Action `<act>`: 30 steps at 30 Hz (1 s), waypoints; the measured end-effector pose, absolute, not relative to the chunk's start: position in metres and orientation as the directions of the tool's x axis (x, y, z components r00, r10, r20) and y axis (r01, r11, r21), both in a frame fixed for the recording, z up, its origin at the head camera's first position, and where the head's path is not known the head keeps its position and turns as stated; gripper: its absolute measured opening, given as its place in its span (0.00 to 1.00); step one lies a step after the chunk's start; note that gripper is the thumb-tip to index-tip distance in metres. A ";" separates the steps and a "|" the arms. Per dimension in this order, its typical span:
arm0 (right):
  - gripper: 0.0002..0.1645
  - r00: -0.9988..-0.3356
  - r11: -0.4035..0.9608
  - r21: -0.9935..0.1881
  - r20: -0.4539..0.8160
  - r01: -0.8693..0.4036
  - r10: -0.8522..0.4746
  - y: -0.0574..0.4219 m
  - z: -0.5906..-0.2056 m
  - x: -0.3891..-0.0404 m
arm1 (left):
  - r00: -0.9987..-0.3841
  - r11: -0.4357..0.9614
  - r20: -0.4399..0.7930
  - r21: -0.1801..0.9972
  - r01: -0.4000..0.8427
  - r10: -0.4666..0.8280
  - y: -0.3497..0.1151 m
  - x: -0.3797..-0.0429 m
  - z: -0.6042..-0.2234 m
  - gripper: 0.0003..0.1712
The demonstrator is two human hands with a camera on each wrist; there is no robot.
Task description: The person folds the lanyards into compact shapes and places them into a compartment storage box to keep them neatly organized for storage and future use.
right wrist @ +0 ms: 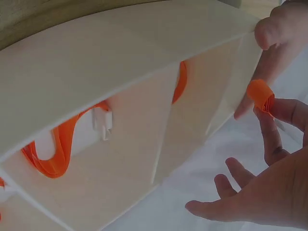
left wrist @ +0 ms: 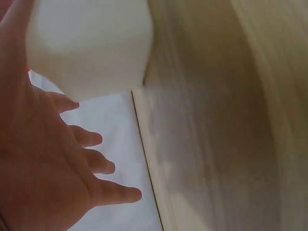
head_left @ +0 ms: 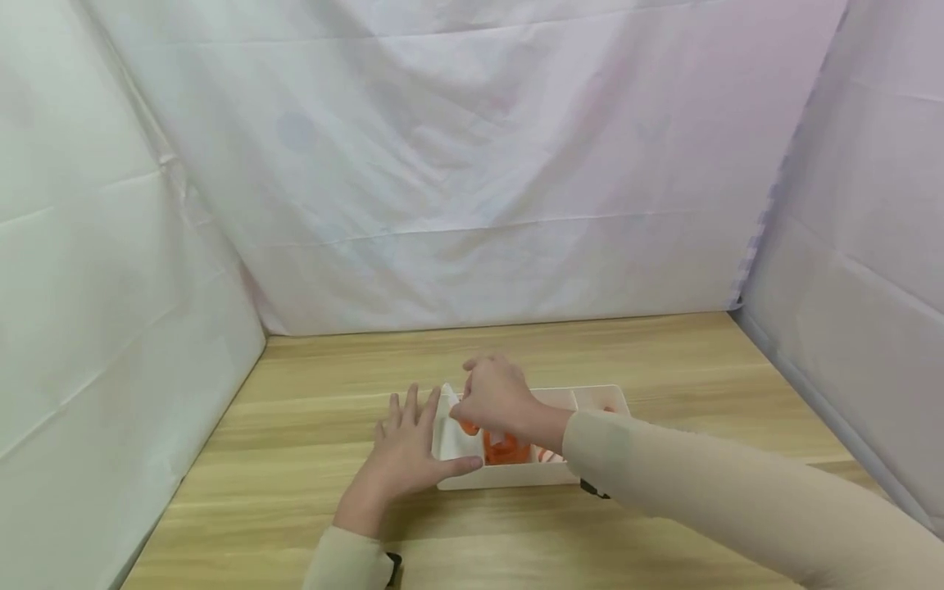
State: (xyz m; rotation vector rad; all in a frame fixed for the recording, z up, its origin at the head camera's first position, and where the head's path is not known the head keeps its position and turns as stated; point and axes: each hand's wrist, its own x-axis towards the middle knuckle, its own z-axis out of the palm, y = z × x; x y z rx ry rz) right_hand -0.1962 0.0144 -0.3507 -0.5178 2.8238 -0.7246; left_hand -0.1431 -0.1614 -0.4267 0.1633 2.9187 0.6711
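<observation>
A long white divided tray (head_left: 516, 475) stands on the table, seen from the side in the right wrist view. My left hand (head_left: 406, 459) lies at its left end, fingers straight and spread, the thumb along the near rim. In the left wrist view the open palm (left wrist: 43, 159) faces the tray's end wall (left wrist: 96, 53). Over the left compartment, my right hand (head_left: 500, 397) pinches a small rolled orange ribbon (right wrist: 260, 96) between thumb and index finger; its other fingers are loose. A white piece (head_left: 451, 395) shows beside the roll in the head view.
Another compartment holds orange ribbon (head_left: 509, 451) with a white plastic clip (right wrist: 103, 120) near it. Farther right, orange and white bits (head_left: 549, 455) lie partly under my right sleeve (head_left: 664, 467). White cloth (head_left: 479, 164) hangs behind the wooden table (head_left: 324, 360) and along both sides.
</observation>
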 end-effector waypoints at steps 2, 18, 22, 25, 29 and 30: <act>0.25 -0.924 0.825 -0.490 -0.092 -0.282 -0.371 0.015 -0.351 -0.197 | -0.984 0.907 -0.124 0.416 0.067 0.130 -0.160 -0.144 -0.427 0.75; 0.11 -0.906 0.798 -0.506 -0.069 -0.328 -0.417 0.030 -0.365 -0.210 | -0.979 0.944 -0.174 0.327 0.041 0.102 -0.159 -0.150 -0.424 0.77; 0.13 -0.908 0.808 -0.485 -0.065 -0.335 -0.415 0.031 -0.374 -0.213 | -0.978 0.940 -0.180 0.339 0.035 0.101 -0.159 -0.150 -0.426 0.77; 0.14 -0.910 0.817 -0.467 -0.059 -0.338 -0.410 0.032 -0.380 -0.214 | -0.977 0.936 -0.185 0.350 0.032 0.102 -0.158 -0.149 -0.426 0.77; 0.12 -0.917 0.828 -0.468 -0.087 -0.307 -0.390 0.029 -0.384 -0.213 | -0.977 0.933 -0.186 0.359 0.028 0.100 -0.158 -0.150 -0.426 0.77; 0.11 -0.919 0.832 -0.470 -0.100 -0.293 -0.380 0.028 -0.384 -0.212 | -0.978 0.932 -0.185 0.361 0.027 0.100 -0.159 -0.150 -0.426 0.77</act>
